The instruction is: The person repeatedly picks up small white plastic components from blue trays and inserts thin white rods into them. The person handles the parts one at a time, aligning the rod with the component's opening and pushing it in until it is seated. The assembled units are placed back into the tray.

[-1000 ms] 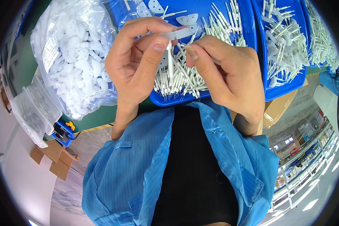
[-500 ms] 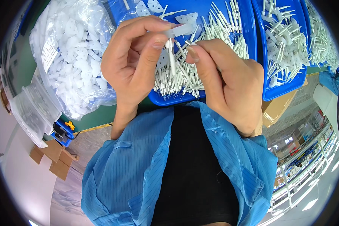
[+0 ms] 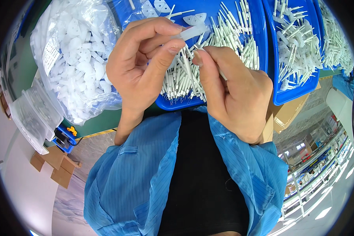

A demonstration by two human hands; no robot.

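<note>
Green table [image 3: 102,122] shows at the top of the view, and blue trays sit on it.

Up close to the camera, the left hand [image 3: 139,69] pinches a small flat white plastic piece [image 3: 192,30] between its thumb and first finger. The piece pokes out to the right of the fingertips, just above the nearest blue tray [image 3: 259,23]. The right hand [image 3: 234,92] is closed in a pinch too. Its thumb and fingers hold a thin white stick [image 3: 188,67]. The top of the stick points up at the white piece. I cannot tell if the stick and the piece touch. The two hands are very near each other, thumb by thumb.

Right behind the hands, the nearest blue tray is full of many more white sticks [image 3: 232,35] lying in a heap. A few flat white pieces [image 3: 157,6] lie at its far end. A second blue tray [image 3: 299,86] sits beside it on the right, with white sticks that have flat pieces on them.

To the left is a big clear plastic bag [image 3: 78,59] stuffed with flat white pieces. Clear plastic boxes [image 3: 33,114] lean beside the bag at the table's edge.

Below the hands are blue sleeves [image 3: 129,185] and a black shirt [image 3: 200,177]. Brown cardboard [image 3: 53,167] lies on the floor at the left.
</note>
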